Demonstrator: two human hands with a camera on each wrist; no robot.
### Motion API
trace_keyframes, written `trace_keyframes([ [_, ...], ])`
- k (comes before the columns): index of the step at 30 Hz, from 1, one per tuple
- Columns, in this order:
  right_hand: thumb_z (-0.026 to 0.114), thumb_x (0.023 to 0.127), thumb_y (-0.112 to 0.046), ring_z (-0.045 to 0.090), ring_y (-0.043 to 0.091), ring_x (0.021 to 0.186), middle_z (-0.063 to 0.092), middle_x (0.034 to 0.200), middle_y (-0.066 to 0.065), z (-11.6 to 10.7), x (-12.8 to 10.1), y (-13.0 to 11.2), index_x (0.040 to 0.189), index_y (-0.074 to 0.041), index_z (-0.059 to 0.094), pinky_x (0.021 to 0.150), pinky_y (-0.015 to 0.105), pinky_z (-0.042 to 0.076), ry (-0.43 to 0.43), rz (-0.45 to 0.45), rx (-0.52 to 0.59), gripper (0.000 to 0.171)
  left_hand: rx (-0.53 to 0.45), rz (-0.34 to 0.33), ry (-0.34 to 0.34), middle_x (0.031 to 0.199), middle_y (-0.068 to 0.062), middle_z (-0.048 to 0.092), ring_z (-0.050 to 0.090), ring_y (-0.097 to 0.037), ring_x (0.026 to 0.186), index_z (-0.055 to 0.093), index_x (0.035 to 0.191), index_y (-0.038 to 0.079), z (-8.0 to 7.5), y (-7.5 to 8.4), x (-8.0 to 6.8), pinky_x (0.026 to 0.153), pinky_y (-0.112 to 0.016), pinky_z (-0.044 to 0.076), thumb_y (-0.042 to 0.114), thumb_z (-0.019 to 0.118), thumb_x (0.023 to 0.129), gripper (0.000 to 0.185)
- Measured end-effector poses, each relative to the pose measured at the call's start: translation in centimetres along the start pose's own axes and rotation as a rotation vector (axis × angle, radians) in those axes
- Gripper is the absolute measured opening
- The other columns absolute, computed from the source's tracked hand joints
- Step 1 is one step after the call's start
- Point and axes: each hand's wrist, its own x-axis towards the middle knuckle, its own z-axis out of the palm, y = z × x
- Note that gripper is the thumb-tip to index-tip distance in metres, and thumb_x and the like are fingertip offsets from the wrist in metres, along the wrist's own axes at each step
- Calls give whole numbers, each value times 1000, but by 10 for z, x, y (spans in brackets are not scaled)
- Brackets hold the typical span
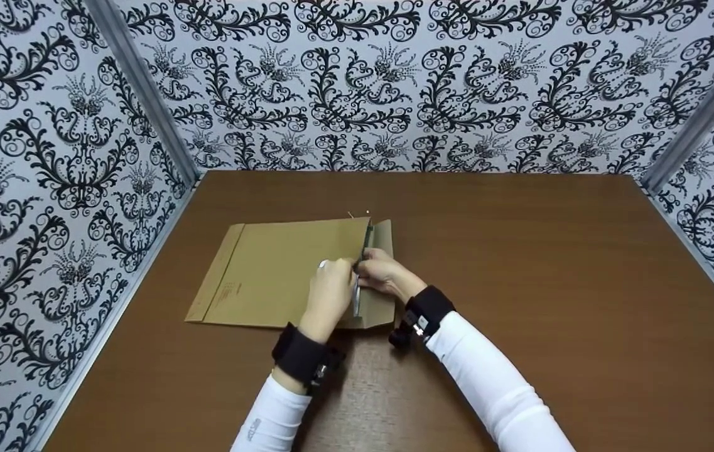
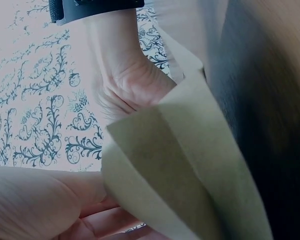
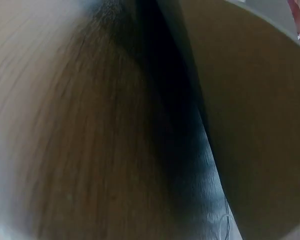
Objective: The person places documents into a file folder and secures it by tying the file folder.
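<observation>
A flat brown cardboard mailer (image 1: 287,263) lies on the table, its right end opened with a flap (image 1: 383,242) folded out. My left hand (image 1: 331,285) grips the upper edge of that opening; in the left wrist view its thumb and fingers pinch the cardboard (image 2: 160,150). At the mouth of the mailer is my right hand (image 1: 385,273), its fingers reaching in between the layers, fingertips hidden. A thin dark and silvery edge (image 1: 357,298) shows inside the opening; what it belongs to cannot be made out. Mostly cardboard (image 3: 255,120) and tabletop fill the right wrist view.
The brown wooden table (image 1: 520,263) stretches to both sides of the mailer. Patterned walls (image 1: 394,88) stand behind and at the sides. A thin pale thread (image 3: 225,220) lies by the cardboard's edge. Black wrist straps (image 1: 429,307) with cameras sit close to the tabletop.
</observation>
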Motion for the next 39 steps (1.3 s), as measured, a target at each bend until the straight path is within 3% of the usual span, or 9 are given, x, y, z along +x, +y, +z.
trace_keyframes([
  [8,35,86,16,52,11,74,50,88,2,4,2,0,113,1,48,63,20,49,21,-8,-43,33,-37,-39,-64,95,-20,78,74,-42,90,77,101,5,-2,-3,4,72,-54,58,4,61,93,18],
  [13,37,87,15,50,10,71,47,85,2,5,4,1,98,-3,44,60,19,48,44,-7,-58,23,-101,-52,-93,99,-18,79,75,-40,89,78,106,5,-3,-6,6,72,-51,59,3,60,94,21],
  [22,36,85,17,44,8,66,42,76,-1,3,5,4,87,-8,35,57,18,40,17,-22,-78,25,-160,-52,-82,105,-18,79,75,-40,94,78,109,2,-2,-9,7,76,-52,59,3,61,93,23],
  [29,35,86,16,49,11,75,47,85,2,2,4,1,95,-6,40,63,20,47,-4,5,-63,24,-191,-68,-89,106,-18,79,76,-39,93,78,109,3,-3,-10,7,76,-52,59,6,61,96,22],
  [34,35,89,14,49,9,73,47,76,-1,0,1,-1,99,-5,41,66,22,49,-47,28,-20,22,-183,-85,-103,106,-18,79,76,-39,91,78,108,3,-3,-9,8,74,-51,59,7,61,96,21],
  [39,39,96,9,60,7,74,59,85,0,-6,-5,-7,123,6,47,70,23,56,-75,42,-44,29,-182,-95,-108,106,-18,79,75,-39,90,77,108,3,-4,-9,9,74,-50,58,8,61,96,21],
])
